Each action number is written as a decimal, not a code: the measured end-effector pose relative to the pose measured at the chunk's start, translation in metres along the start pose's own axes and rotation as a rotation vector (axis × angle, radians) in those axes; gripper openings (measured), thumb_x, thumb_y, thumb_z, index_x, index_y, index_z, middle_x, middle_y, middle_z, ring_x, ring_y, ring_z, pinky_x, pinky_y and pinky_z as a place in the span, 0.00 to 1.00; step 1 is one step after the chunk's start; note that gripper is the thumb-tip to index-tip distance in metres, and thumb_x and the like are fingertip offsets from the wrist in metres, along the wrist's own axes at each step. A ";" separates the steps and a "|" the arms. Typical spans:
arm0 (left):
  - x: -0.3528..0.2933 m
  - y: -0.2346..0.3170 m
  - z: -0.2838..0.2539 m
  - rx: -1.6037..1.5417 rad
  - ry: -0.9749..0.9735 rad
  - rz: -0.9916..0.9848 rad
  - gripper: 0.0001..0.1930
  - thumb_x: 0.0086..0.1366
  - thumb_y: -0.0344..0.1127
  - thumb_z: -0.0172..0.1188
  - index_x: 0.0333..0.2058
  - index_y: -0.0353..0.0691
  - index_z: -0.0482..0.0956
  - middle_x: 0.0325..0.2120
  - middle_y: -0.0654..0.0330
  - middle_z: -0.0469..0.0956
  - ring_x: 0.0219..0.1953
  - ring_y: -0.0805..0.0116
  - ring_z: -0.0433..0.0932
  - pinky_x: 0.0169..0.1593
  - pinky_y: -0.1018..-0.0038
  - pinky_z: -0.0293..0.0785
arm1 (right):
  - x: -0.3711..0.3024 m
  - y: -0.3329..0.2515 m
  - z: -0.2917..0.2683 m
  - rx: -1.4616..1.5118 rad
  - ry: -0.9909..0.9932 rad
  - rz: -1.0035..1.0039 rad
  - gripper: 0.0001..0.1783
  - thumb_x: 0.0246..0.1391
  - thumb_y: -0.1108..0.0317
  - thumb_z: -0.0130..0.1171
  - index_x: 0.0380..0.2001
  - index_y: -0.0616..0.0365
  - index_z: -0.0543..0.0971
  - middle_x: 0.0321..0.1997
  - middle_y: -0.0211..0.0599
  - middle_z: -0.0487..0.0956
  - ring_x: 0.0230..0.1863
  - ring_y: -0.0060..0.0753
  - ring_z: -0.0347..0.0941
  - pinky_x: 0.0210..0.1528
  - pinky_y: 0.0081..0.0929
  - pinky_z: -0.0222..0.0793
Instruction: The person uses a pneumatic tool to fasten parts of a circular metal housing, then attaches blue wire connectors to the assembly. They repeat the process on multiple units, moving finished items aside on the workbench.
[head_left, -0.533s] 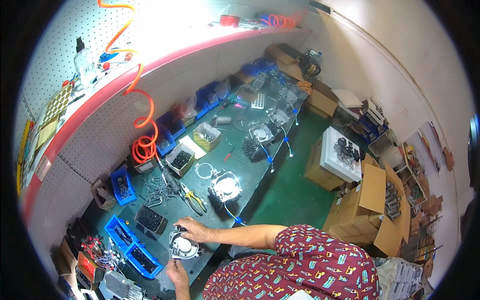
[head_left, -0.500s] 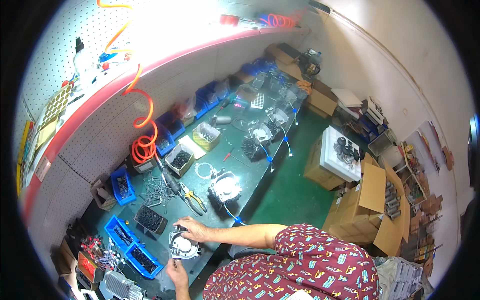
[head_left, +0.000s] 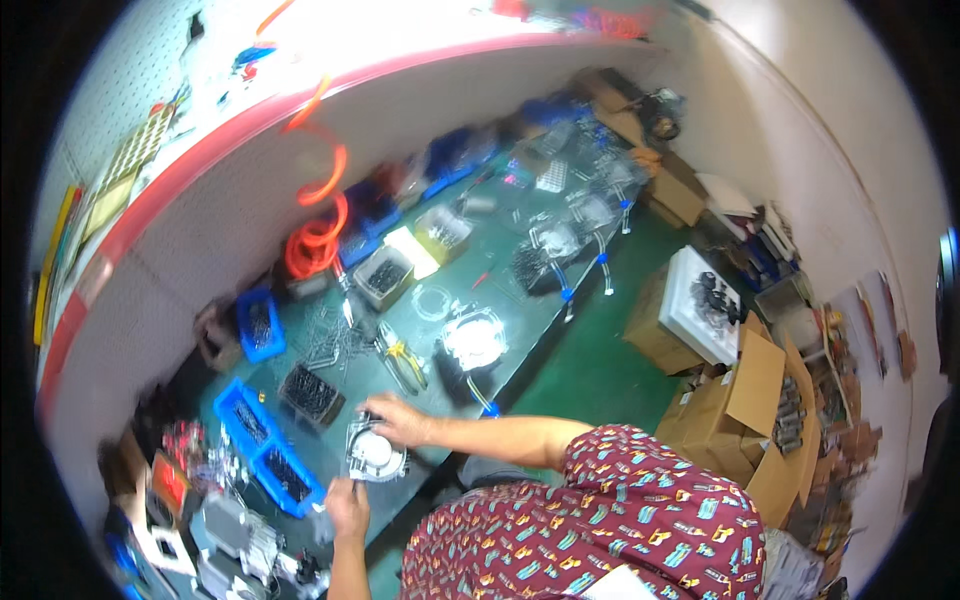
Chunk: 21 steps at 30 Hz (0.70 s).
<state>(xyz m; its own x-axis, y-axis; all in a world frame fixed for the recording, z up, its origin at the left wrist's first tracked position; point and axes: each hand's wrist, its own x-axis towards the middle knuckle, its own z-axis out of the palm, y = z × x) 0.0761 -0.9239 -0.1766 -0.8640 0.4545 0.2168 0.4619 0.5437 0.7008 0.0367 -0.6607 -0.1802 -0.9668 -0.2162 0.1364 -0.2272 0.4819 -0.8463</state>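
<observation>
A round metal-framed part (head_left: 376,455) with a pale disc in its middle rests at the bench's near edge. My right hand (head_left: 399,420) reaches in from the right, its fingers closed over the part's far side. My left hand (head_left: 347,508) is at the part's near-left edge, fingers pressed together; blur hides what is between them. Beyond the right hand lie pliers (head_left: 402,358) with yellow-and-black handles. Just left of the part stands an open box of small dark pieces (head_left: 309,394). A similar bright round part (head_left: 474,338) with a wire and blue connector sits further along the bench.
Joined blue bins (head_left: 254,448) of dark small parts stand left of my hands. Loose metal pieces (head_left: 325,340) lie near the pliers. An orange coiled hose (head_left: 318,247) hangs over the bench. Further right are more wired parts (head_left: 556,240); cartons (head_left: 715,420) stand across the green floor.
The whole view has shifted and blurred, with the bench things sitting further right in the picture. Both hands stay at the round part; the left hand is slightly further from its middle.
</observation>
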 end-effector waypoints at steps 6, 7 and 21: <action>-0.013 -0.006 0.007 -0.628 -0.136 -0.677 0.07 0.67 0.32 0.59 0.33 0.34 0.80 0.25 0.60 0.80 0.26 0.70 0.77 0.30 0.72 0.75 | -0.002 -0.018 -0.004 0.043 0.003 0.077 0.29 0.50 0.72 0.64 0.58 0.55 0.73 0.54 0.49 0.76 0.60 0.54 0.67 0.64 0.44 0.64; -0.009 -0.004 0.004 -0.814 -0.175 -0.816 0.08 0.69 0.34 0.58 0.35 0.35 0.80 0.27 0.62 0.81 0.27 0.74 0.77 0.29 0.76 0.75 | -0.003 -0.016 -0.003 0.031 0.021 0.078 0.29 0.50 0.71 0.63 0.57 0.56 0.73 0.53 0.49 0.76 0.62 0.56 0.66 0.65 0.44 0.63; 0.001 0.019 -0.011 0.107 -0.085 -0.243 0.07 0.59 0.33 0.64 0.30 0.35 0.78 0.26 0.46 0.77 0.33 0.46 0.77 0.36 0.54 0.72 | -0.003 -0.032 -0.014 0.017 0.009 0.115 0.29 0.49 0.72 0.65 0.57 0.57 0.74 0.54 0.51 0.76 0.61 0.57 0.67 0.66 0.43 0.63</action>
<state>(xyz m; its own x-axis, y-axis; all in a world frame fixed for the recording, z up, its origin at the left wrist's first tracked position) 0.0819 -0.9206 -0.1552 -0.9342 0.3566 -0.0101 0.2652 0.7132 0.6489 0.0448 -0.6636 -0.1459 -0.9874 -0.1528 0.0423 -0.1126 0.4882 -0.8654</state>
